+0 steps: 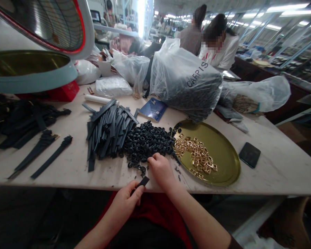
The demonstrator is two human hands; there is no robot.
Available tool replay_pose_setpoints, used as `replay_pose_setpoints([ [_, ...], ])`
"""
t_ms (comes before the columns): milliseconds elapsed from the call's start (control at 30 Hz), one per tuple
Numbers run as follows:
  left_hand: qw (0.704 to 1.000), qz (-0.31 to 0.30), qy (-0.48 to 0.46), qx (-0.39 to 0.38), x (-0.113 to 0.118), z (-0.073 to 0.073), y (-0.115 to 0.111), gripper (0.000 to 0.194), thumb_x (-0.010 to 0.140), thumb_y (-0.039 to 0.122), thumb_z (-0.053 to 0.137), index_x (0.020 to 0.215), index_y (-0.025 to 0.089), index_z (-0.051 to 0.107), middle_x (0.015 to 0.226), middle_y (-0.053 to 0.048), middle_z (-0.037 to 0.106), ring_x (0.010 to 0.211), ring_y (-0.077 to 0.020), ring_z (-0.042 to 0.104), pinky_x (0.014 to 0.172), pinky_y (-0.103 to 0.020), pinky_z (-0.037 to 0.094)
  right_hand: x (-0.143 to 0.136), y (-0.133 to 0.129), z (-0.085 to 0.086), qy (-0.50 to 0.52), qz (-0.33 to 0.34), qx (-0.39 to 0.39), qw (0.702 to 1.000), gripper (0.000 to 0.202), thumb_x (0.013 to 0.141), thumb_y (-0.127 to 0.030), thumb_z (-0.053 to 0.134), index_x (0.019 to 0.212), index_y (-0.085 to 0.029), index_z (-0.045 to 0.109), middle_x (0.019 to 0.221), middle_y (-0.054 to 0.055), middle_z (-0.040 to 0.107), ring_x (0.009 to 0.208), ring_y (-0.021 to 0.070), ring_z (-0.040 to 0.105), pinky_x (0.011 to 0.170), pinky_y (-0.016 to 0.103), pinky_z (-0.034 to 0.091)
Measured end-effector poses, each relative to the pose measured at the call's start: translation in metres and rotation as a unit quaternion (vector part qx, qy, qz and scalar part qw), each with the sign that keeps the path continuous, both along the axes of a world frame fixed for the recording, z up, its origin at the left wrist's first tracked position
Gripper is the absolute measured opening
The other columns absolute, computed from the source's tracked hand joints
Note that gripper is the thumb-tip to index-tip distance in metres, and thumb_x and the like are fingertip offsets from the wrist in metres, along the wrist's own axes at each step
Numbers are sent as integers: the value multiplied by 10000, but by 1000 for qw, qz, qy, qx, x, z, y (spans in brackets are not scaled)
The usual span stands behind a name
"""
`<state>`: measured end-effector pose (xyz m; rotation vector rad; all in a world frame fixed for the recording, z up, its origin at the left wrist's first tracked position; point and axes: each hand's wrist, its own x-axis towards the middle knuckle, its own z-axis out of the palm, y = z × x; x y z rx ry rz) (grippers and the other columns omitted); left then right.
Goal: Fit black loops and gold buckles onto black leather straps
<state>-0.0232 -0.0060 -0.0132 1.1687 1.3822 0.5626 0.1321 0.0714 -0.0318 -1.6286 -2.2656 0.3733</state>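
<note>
Near the table's front edge, my left hand (129, 196) is closed around a dark strap (144, 181), one flat end sticking out past the thumb. To its upper right, my right hand (160, 169) has its fingers bent together at the near edge of a heap of small black loops (147, 140); whatever is between the fingertips is hidden. A pile of dark flat straps (110, 129) lies left of the loops. Gold buckles (200, 155) are spread on a round gold-coloured tray (225, 155) to the right of my right hand.
Straps with bunched ends (52, 155) lie at the left, below a fan (85, 31). A blue booklet (153, 110), a white roll (100, 99) and a large clear bag (181, 79) stand behind the piles. A black phone (250, 154) lies right of the tray. People work beyond the table.
</note>
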Motion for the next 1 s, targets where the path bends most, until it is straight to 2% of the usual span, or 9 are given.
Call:
replay_pose_setpoints([
  [167, 1000, 17, 12, 16, -4, -3, 1, 291, 791, 438, 434, 651, 185, 465, 467, 74, 412, 444, -101, 370, 453, -198, 280, -2, -19, -8, 25, 6, 3, 1000, 134, 812, -145, 482, 813, -176, 613, 879, 88, 587, 810, 201, 521, 720, 299, 385],
  [300, 999, 15, 23, 44, -2, -3, -1, 286, 794, 426, 427, 643, 185, 455, 484, 71, 414, 465, -106, 387, 475, -207, 298, -5, -23, -2, 53, -33, -11, 998, 130, 782, -119, 499, 876, -153, 582, 871, 98, 584, 818, 217, 520, 732, 320, 394],
  [433, 996, 13, 44, 78, -2, 3, -8, 272, 798, 410, 421, 658, 182, 471, 491, 69, 416, 485, -117, 413, 492, -216, 304, -7, -24, 3, 88, -63, -40, 993, 64, 728, -101, 536, 757, -154, 556, 821, 91, 573, 787, 216, 519, 721, 331, 401],
  [633, 991, 10, 52, 123, -1, 14, -18, 280, 823, 390, 395, 763, 162, 548, 543, 51, 458, 517, -125, 452, 518, -222, 323, 2, -43, 9, 175, -67, -120, 975, 146, 699, -237, 599, 636, -182, 479, 604, -13, 534, 575, 134, 506, 537, 243, 391],
  [700, 990, 1, 44, 137, 1, 19, -22, 294, 829, 388, 390, 796, 158, 570, 547, 48, 459, 526, -124, 452, 517, -217, 323, 7, -54, 14, 259, -55, -188, 946, 205, 689, -306, 609, 628, -187, 454, 533, -47, 504, 493, 105, 471, 480, 218, 365],
  [800, 989, -7, 29, 145, 3, 26, -28, 308, 833, 377, 390, 772, 149, 587, 544, 45, 449, 530, -117, 443, 510, -207, 321, 12, -72, 23, 444, -65, -313, 837, 260, 660, -352, 637, 641, -187, 437, 497, -62, 511, 455, 86, 452, 486, 215, 361],
  [867, 989, -12, 22, 149, 5, 29, -32, 312, 834, 366, 391, 768, 144, 600, 559, 38, 465, 537, -113, 441, 513, -202, 325, 13, -82, 27, 516, -83, -345, 780, 284, 651, -375, 659, 645, -179, 455, 502, -51, 541, 465, 85, 461, 510, 219, 366],
  [933, 988, -28, 17, 151, 6, 29, -37, 314, 837, 356, 390, 795, 144, 618, 591, 26, 504, 559, -115, 453, 527, -199, 333, 11, -90, 30, 546, -97, -341, 759, 297, 659, -402, 663, 640, -170, 478, 508, -41, 554, 478, 84, 465, 522, 220, 367],
  [1000, 988, -47, 22, 148, 6, 28, -39, 310, 837, 343, 386, 811, 148, 625, 623, 18, 537, 584, -118, 466, 542, -198, 337, 8, -95, 31, 555, -105, -326, 758, 302, 664, -418, 662, 639, -164, 500, 504, -40, 545, 485, 84, 467, 527, 220, 368],
])
